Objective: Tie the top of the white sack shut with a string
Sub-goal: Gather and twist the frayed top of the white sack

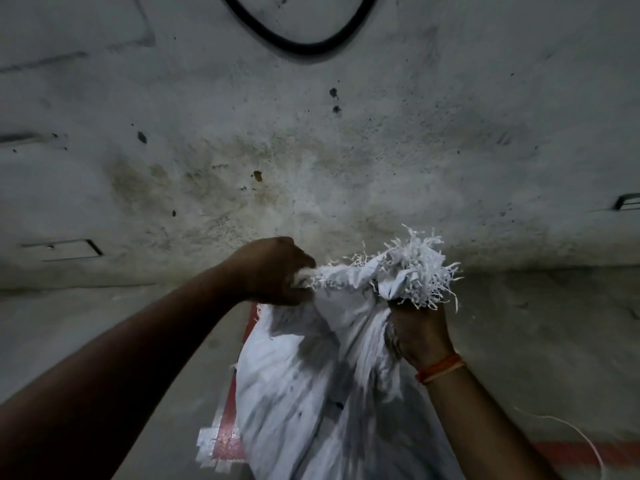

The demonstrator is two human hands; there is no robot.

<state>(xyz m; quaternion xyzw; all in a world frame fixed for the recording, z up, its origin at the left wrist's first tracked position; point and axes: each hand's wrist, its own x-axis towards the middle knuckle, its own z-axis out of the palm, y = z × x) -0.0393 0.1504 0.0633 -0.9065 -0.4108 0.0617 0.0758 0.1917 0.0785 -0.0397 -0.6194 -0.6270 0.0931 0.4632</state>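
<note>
A white woven sack [311, 386] stands upright in front of me, its frayed top edge bunched together. My left hand [277, 271] is closed on the left part of the frayed top and pulls it sideways. Just below the frayed tuft, my right hand [419, 334] grips the gathered neck on the right; a red thread band circles that wrist. A thin white string [585, 438] trails over the floor at the lower right, apart from both hands.
A stained grey wall [311, 150] rises close behind the sack, with a black cable [301, 46] looping at the top. Grey concrete floor [138, 341] lies below, with red and white painted markings [221, 441] beside the sack.
</note>
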